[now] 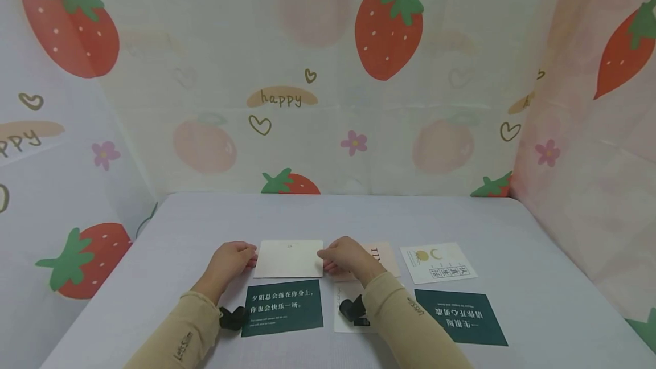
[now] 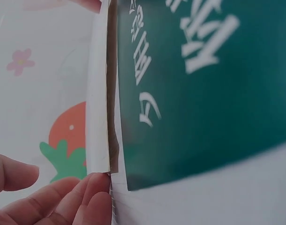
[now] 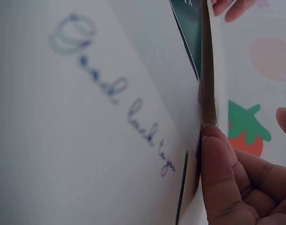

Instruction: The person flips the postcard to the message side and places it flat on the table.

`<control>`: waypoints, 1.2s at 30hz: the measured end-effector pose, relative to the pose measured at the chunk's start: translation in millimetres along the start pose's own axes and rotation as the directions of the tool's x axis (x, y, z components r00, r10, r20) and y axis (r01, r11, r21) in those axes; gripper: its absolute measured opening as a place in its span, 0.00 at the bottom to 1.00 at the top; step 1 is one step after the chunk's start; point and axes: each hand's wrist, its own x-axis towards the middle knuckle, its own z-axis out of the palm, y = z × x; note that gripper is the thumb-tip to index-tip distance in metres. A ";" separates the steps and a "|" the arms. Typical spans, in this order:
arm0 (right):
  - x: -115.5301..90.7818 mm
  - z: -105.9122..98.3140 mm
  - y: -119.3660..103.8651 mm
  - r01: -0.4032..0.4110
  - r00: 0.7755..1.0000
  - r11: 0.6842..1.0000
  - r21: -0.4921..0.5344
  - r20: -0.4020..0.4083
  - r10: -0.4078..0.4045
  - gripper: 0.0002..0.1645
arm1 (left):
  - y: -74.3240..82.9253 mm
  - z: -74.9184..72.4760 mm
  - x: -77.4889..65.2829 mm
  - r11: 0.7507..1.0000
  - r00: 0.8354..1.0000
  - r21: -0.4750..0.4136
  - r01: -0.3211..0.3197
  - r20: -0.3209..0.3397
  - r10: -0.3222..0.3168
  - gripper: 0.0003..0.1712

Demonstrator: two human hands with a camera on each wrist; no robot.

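A cream-white rectangle [image 1: 288,259], card-sized with a thick brownish edge, lies between the two hands. My left hand [image 1: 237,261] is at its left side; in the left wrist view the fingertips [image 2: 98,187] touch its corner and the thumb stands apart. On the other side, my right hand [image 1: 351,258] touches the right edge, its fingers [image 3: 217,159] lightly bent against it and its thumb held off in the right wrist view. Just below lies a dark green card [image 1: 284,307] with white Chinese lettering. A pale pink card [image 1: 386,255] is partly hidden behind the right hand.
To the right are a white card [image 1: 439,262] with a moon drawing and another green card [image 1: 476,318]. The right forearm partly covers a white card [image 1: 344,320]; handwriting shows on a white card [image 3: 86,140] in the right wrist view. Strawberry-print cloth [image 1: 328,158] encloses the table.
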 end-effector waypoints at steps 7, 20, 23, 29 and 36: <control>-0.8 -0.7 0.5 0.003 1.000 1.000 0.012 0.011 -0.003 0.15 | 1.9 -0.6 -0.4 1.000 1.000 0.007 0.012 -0.002 -0.012 0.18; -1.9 -2.0 2.1 0.006 1.000 1.000 0.009 0.004 -0.006 0.16 | 1.4 -1.2 -0.1 0.999 1.000 0.031 -0.005 0.006 0.005 0.17; -1.6 -3.8 2.1 0.013 1.000 1.000 0.001 0.008 -0.013 0.16 | 1.9 -2.0 0.3 0.999 1.000 0.045 -0.002 0.008 0.002 0.17; -1.9 -10.1 0.0 0.052 0.999 0.998 -0.047 0.016 -0.052 0.17 | 5.2 -2.5 2.0 0.998 1.000 0.054 0.012 0.005 -0.012 0.17; -5.2 -17.6 -4.7 0.042 0.999 0.999 -0.015 0.014 -0.042 0.18 | 9.5 -0.3 -0.5 1.000 1.000 0.003 -0.007 0.029 0.007 0.18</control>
